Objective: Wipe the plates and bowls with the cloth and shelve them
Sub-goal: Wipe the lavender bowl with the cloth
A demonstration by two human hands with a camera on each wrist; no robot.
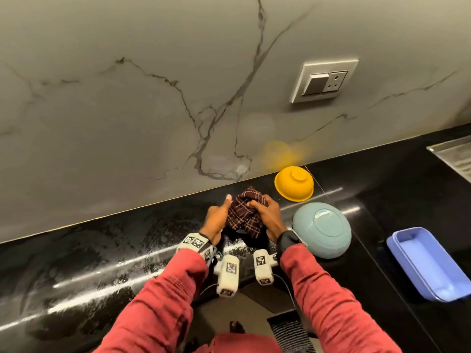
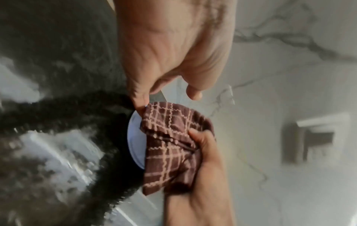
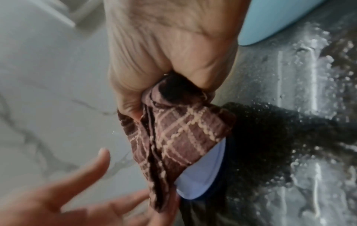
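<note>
A maroon checked cloth is bunched over a pale blue dish, held just above the wet black counter. My right hand grips the cloth in a fist and presses it onto the dish; the right wrist view shows the cloth squeezed in the right hand over the dish. My left hand holds the dish at its left rim, thumb sticking up. In the left wrist view the left fingers pinch the rim beside the cloth. Most of the dish is hidden.
A yellow bowl lies upside down by the wall. A large light-blue bowl lies upside down right of my hands. Stacked lavender rectangular trays sit further right. A wall socket and a steel drainer are beyond.
</note>
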